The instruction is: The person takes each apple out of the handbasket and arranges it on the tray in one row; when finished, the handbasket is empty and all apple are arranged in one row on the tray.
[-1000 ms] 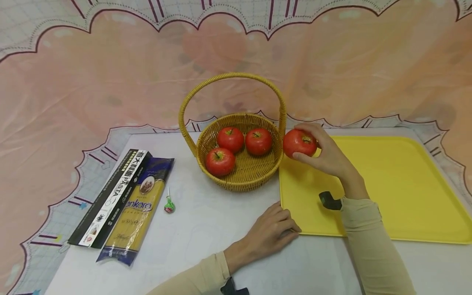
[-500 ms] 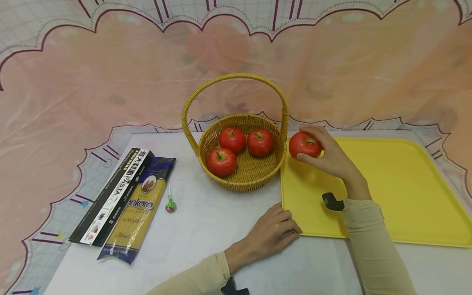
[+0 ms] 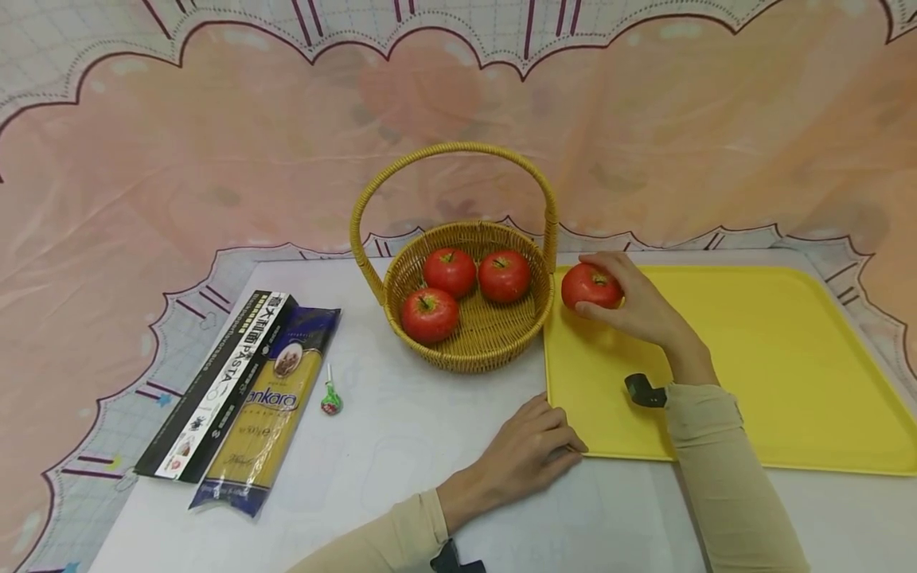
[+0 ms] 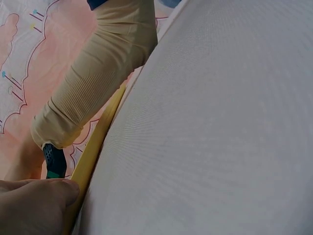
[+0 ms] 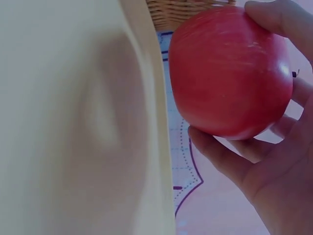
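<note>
Clamping red apple [image 3: 589, 287] in fingers [image 5: 222, 155] of right hand [image 3: 641, 310] by basket [image 3: 494, 336] of 3 apples [image 3: 505, 276], gripping yellow tray [image 3: 774, 358] with left hand [image 3: 526, 450]!

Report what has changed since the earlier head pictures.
The right hand has shifted slightly right, carrying the held apple away from the wicker basket, over the far left part of the yellow tray. Nothing was newly grasped or released. Unchanged: the left hand at the tray's near left corner, three apples in the basket, the pasta packs and lollipop.
</note>
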Demonstrator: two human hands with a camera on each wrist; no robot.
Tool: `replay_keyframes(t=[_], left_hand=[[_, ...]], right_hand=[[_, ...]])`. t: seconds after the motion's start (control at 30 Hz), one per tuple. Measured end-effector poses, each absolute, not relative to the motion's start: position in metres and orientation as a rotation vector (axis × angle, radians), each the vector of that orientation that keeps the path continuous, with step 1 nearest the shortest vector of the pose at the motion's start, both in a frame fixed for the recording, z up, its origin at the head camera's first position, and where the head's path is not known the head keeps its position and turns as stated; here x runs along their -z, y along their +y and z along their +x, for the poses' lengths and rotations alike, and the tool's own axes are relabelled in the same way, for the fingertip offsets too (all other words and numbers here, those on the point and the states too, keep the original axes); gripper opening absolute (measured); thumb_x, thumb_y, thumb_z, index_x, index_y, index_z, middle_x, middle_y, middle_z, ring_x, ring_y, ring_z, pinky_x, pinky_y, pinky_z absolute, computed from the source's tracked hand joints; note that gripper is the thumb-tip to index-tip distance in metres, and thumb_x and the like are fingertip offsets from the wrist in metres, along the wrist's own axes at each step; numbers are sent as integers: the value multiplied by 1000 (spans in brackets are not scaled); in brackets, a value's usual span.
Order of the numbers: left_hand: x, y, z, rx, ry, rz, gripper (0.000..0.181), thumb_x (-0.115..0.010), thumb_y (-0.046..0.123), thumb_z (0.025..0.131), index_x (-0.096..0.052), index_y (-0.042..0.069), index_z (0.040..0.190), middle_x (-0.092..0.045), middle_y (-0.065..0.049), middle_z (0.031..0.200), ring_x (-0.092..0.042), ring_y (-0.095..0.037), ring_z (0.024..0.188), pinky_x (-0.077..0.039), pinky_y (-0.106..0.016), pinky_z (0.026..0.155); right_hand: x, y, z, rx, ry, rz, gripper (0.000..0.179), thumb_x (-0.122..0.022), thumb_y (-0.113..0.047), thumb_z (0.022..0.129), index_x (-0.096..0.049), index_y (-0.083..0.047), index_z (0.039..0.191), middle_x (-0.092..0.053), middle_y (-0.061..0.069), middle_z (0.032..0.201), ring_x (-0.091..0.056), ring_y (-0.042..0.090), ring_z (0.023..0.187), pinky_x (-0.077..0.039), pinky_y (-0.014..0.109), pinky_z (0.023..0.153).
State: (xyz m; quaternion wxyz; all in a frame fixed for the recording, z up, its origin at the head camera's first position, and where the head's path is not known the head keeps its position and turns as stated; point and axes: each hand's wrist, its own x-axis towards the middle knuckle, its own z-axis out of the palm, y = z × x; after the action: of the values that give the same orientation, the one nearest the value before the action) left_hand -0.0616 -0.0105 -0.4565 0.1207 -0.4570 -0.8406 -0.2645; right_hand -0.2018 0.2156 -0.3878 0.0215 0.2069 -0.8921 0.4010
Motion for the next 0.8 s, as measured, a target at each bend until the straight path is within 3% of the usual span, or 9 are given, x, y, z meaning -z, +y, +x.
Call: replay_keyframes(t=[0.47,0.8], left_hand=[[455,-11,-62,751,-2455,-1343,6,-67,26,88,-70,24,92,-55,13,84,-52,-3,92,-28,-33,114],[455,-11,-62,753,-2457,-1352,5,-67,25,88,-70,23,92,-55,13,83,-51,-3,88,-28,-33,114]], right_hand=[[393,218,-203,-1195,-2923,559,70,-73,-36,81,-41,-18,140,-40,12,135,-46,33,118,-40,57,98],[400,220,-204,-1203,-2949,568,71,-73,-36,80,-40,-16,140,-41,11,134,-46,31,117,-41,53,97]])
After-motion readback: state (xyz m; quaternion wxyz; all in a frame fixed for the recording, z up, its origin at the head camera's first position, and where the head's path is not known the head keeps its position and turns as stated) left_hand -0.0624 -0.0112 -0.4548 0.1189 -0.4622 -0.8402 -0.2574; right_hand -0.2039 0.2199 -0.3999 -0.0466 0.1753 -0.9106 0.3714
